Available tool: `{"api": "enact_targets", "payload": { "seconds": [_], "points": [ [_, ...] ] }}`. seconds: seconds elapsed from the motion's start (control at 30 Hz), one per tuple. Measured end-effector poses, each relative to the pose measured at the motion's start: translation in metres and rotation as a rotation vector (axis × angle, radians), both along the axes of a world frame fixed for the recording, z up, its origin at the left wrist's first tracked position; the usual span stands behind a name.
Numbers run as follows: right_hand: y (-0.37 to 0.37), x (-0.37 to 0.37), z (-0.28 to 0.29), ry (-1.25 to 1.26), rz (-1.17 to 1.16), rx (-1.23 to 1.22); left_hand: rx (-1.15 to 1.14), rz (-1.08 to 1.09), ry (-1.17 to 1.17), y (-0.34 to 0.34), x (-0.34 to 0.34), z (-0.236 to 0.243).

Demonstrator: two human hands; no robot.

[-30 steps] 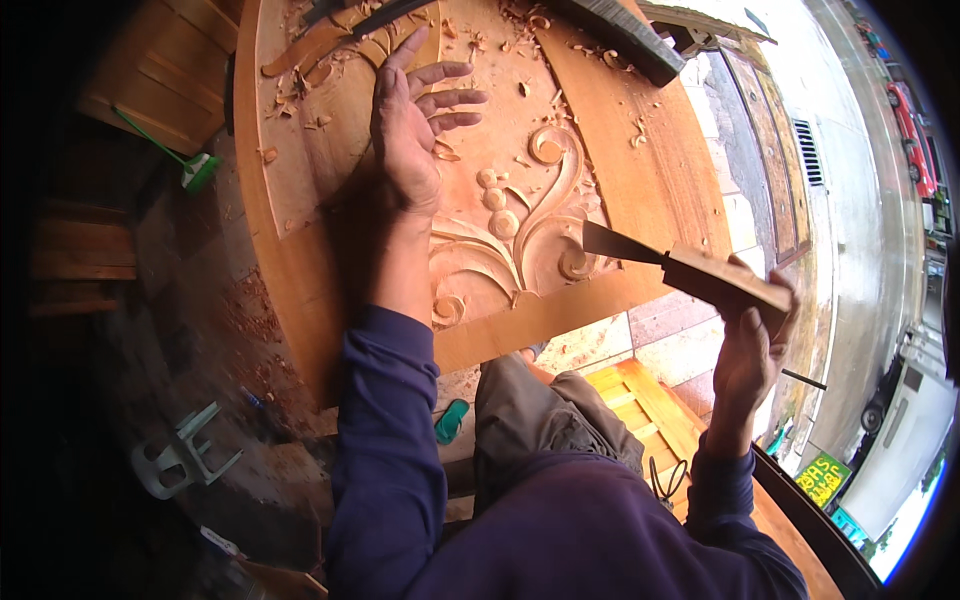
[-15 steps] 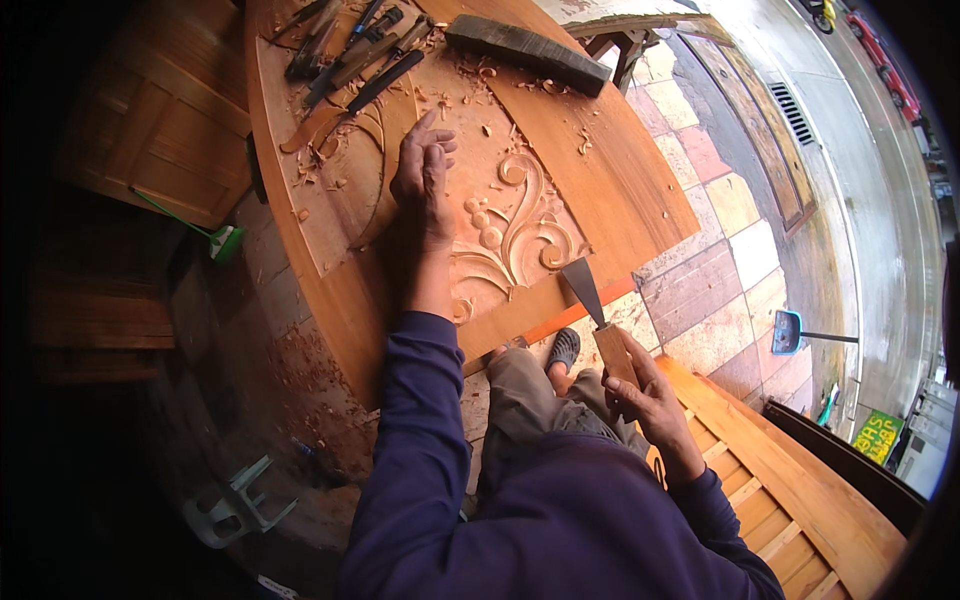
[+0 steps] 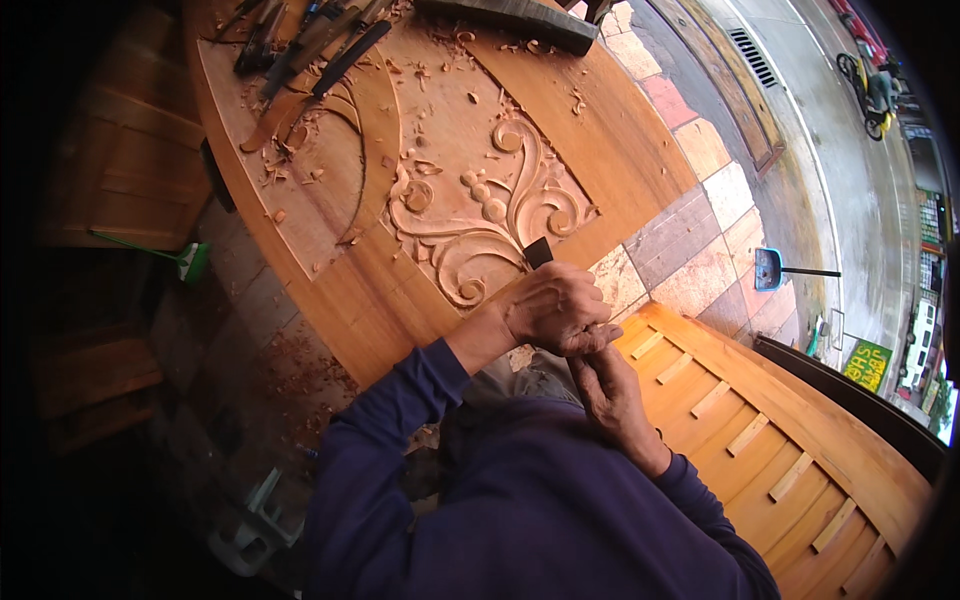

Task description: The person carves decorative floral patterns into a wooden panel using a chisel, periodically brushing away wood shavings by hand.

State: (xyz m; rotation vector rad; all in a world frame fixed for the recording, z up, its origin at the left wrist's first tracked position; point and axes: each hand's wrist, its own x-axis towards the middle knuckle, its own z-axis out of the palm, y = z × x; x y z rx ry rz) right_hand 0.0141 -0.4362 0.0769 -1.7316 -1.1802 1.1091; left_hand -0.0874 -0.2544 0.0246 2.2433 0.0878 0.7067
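Wrapping around the flat-bladed tool (image 3: pixel 538 253) near its blade, the fingers of the left hand (image 3: pixel 560 308) are closed, while the right hand (image 3: pixel 608 388) is apparently clenched on the mostly hidden handle just behind, presumably so that the blade is steadied and backed. Its edge is directed at the scroll carving (image 3: pixel 480 240) on the wooden panel (image 3: pixel 600 130); beyond, hand tools (image 3: pixel 320 50) and a dark block (image 3: pixel 510 20) are laid, likely for easy reach.
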Motion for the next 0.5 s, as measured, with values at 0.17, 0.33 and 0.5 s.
{"api": "enact_targets", "payload": {
  "seconds": [0.17, 0.33, 0.5],
  "points": [
    [0.010, -0.012, 0.023, -0.156, -0.020, -0.107, -0.051, 0.006, -0.071, 0.002, -0.002, -0.003],
    [0.011, -0.024, 0.018, -0.165, -0.042, -0.019, -0.108, -0.012, -0.118, 0.005, -0.004, -0.005],
    [0.015, -0.028, 0.015, -0.132, -0.072, -0.011, -0.103, -0.003, -0.096, 0.008, -0.007, -0.011]
  ]
}}
